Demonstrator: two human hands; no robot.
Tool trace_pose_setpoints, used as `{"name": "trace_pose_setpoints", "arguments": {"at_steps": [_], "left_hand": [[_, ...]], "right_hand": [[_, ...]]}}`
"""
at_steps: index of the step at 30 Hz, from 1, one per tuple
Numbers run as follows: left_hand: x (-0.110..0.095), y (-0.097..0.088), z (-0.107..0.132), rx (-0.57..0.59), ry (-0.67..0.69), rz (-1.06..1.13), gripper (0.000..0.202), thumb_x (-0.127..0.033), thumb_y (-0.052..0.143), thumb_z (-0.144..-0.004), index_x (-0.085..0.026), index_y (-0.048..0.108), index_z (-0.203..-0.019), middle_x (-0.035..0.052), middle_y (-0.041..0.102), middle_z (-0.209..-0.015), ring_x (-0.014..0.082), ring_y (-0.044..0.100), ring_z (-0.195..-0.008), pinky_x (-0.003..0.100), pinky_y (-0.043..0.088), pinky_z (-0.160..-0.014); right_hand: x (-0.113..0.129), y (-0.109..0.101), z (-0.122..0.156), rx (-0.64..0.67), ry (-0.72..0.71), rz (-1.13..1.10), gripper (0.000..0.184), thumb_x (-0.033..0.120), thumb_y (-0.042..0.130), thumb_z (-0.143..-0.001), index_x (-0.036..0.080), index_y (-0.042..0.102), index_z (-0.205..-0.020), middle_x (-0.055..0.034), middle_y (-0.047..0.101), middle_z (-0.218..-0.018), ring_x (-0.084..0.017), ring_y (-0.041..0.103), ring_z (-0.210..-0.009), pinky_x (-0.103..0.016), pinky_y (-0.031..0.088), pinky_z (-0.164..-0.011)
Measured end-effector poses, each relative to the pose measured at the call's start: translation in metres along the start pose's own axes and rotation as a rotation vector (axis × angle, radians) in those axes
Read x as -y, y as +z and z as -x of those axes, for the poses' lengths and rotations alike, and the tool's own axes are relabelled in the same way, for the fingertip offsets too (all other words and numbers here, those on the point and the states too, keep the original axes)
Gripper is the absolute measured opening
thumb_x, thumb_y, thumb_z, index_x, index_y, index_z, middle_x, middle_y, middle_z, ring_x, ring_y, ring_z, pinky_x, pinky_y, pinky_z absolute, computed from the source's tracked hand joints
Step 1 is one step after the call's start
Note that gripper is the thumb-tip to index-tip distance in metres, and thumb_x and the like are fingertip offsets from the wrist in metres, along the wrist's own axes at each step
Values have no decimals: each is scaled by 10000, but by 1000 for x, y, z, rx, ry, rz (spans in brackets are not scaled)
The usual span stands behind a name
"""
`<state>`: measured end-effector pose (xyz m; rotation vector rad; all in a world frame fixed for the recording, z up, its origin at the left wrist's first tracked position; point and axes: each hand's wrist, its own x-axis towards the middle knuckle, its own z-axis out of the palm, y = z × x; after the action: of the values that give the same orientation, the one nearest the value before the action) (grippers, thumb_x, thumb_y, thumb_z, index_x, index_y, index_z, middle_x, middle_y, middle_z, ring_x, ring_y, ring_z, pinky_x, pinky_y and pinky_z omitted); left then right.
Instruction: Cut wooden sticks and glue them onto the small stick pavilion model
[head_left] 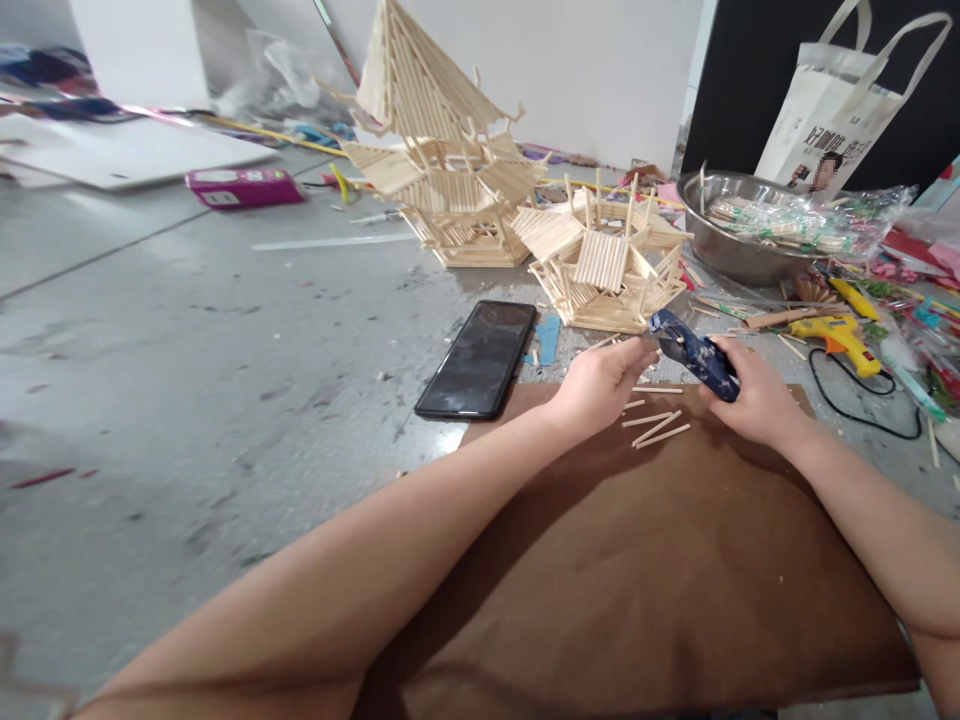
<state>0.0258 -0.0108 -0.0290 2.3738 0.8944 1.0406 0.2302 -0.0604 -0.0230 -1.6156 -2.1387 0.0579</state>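
My right hand [757,395] is wrapped round a dark blue hand cutter [699,358], its head pointing left toward my other hand. My left hand [602,385] has its fingers pinched together beside the cutter's jaws. A thin wooden stick [604,342] shows at those fingers, mostly hidden by them. Several short cut sticks [661,436] lie below on a brown board [645,560]. Just beyond the hands stands a low many-sided stick model [600,262] with upright posts and slatted panels.
A taller stick pagoda [450,190] stands behind. Left of the board lies a black phone [480,360]. To the right are a steel bowl [739,262] with bagged sticks, a yellow glue gun [836,338] with its black cord, and a white bag [832,120]. A magenta box [244,188] sits farther left.
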Motion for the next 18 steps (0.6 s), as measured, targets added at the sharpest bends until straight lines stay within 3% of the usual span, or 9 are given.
{"name": "trace_pose_setpoints", "arguments": {"at_steps": [18], "left_hand": [[0, 1, 1, -19, 36, -66, 260, -258, 363, -849, -158, 460, -629, -28, 431, -520, 57, 362, -479, 174, 323, -459]], "right_hand": [[2, 0, 4, 17, 33, 69, 378, 274, 514, -675, 188, 469, -1039, -78, 629, -890, -242, 585, -781, -334, 426, -656]]}}
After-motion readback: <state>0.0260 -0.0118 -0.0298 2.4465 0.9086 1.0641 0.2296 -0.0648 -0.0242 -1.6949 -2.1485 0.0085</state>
